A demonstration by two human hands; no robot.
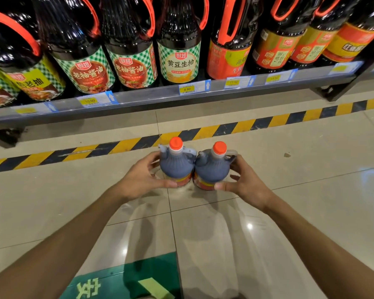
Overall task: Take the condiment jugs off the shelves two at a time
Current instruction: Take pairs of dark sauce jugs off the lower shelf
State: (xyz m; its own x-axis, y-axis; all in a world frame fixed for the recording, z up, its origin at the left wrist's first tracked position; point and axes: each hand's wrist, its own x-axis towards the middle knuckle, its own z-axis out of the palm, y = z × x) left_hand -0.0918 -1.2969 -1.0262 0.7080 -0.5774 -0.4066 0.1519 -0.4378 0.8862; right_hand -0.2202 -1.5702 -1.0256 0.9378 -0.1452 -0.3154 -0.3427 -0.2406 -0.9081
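Two small dark condiment jugs with orange caps stand upright on the tiled floor, side by side and touching. My left hand curls round the left jug, thumb at its front and fingers behind. My right hand curls round the right jug, thumb low on its front label and fingers by its clear handle. Both jugs have red and yellow labels near the base.
A low shelf with price tags holds a row of several large dark sauce jugs with red handles. A yellow-and-black hazard stripe runs along the floor before it. A green floor sign lies near me.
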